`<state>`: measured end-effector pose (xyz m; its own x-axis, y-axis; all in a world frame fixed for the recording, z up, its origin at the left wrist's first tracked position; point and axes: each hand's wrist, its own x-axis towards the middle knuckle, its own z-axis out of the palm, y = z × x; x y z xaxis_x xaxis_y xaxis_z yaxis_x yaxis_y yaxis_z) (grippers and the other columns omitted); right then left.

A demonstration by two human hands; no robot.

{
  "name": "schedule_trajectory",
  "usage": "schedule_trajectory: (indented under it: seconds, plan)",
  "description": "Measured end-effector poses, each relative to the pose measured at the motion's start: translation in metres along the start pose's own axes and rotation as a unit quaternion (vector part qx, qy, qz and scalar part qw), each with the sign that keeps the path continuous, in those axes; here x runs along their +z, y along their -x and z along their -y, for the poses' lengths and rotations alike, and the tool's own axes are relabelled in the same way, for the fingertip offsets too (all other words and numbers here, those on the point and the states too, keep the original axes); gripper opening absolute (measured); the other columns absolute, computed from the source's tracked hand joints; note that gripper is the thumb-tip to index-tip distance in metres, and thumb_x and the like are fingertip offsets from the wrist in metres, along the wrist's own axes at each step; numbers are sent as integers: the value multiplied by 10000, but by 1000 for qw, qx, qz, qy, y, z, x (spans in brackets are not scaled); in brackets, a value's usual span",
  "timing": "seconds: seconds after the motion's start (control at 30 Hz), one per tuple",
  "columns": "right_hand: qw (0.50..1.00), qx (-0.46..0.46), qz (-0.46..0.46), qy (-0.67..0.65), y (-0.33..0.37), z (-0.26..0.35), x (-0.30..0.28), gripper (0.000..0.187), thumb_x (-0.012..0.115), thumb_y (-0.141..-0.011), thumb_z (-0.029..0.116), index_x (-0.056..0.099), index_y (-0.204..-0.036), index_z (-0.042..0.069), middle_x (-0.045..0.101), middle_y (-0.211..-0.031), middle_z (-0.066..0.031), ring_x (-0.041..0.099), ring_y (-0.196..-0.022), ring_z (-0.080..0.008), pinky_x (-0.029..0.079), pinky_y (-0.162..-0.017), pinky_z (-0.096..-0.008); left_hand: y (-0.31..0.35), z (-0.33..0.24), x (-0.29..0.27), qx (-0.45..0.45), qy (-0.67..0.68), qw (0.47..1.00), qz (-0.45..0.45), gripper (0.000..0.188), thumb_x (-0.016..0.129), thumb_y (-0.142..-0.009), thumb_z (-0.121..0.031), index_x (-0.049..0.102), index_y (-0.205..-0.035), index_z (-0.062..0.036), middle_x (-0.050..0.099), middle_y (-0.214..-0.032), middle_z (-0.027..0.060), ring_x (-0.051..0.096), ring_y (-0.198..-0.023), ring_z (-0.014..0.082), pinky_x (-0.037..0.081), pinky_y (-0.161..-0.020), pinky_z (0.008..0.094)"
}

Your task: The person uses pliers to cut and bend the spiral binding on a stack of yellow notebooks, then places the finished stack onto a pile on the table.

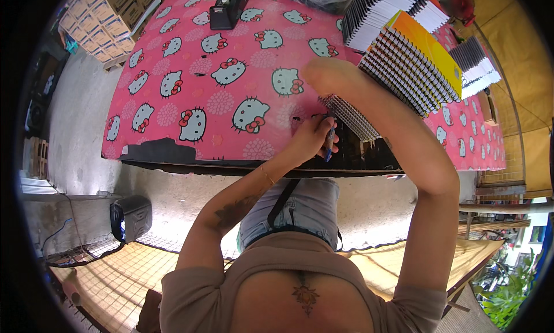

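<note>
My left hand (314,140) is near the table's front edge, its fingers closed around a slim blue and dark tool (329,143) whose exact kind I cannot make out. Right beside it, a small stack of wire-bound notebooks (353,118) lies with its coil edges toward me, partly beneath my right forearm. That forearm reaches across to the left, and my right hand (323,76) is bent over at the far end of the stack. Its fingers are hidden from view.
Yellow-covered spiral notebooks (412,68) are piled right of my forearm, with white-paged bound stacks (378,16) behind. A black tape dispenser (229,9) stands at the back of the pink patterned table (190,62). Cartons (104,21) are stacked far left; a black case (131,217) sits lower left.
</note>
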<state>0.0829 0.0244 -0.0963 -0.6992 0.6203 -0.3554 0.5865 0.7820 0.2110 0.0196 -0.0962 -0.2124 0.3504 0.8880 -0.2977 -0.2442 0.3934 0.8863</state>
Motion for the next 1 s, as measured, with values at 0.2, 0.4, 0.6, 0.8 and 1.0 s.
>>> schedule_trajectory:
  seconds: [0.2,0.4,0.6,0.8,1.0]
  plan:
    - [1000,-7,-11,5,-6,3,7,110,644,-697,26,691,-795,14,677,-807,-173,672,-798,-327,544,-665,-422,-13,-7,-6,-1,-17,1000,-26,429,437,-995,-365,501,-1108,44,616,-833,128,678,-664,236,558,-492,326]
    - [989,-74,-126,-6,-9,-16,38,104,609,-740,56,691,-781,7,680,-789,-172,677,-767,-319,548,-668,-420,-1,-8,-3,-7,-39,999,23,425,428,-999,-360,496,-1107,46,605,-814,126,669,-643,241,569,-500,347]
    - [999,-36,-33,9,-19,-2,31,128,607,-779,85,702,-822,12,679,-822,-181,681,-785,-332,546,-686,-430,-5,-9,-5,-23,16,1000,-5,440,426,-996,-370,484,-1146,40,612,-829,134,676,-657,247,580,-525,359]
    - [997,-32,-63,-17,-20,-8,43,142,600,-805,100,709,-839,15,682,-823,-186,682,-794,-335,546,-687,-431,-12,-11,-5,-36,2,999,-13,435,433,-988,-360,490,-1156,37,619,-836,147,683,-659,260,577,-517,371]
    - [997,-39,-67,-13,-18,-9,44,131,597,-785,84,702,-807,8,679,-798,-188,676,-781,-342,543,-685,-432,-5,-16,-2,-34,26,999,-31,380,424,-981,-323,510,-1072,36,583,-759,113,631,-545,222,555,-455,356]
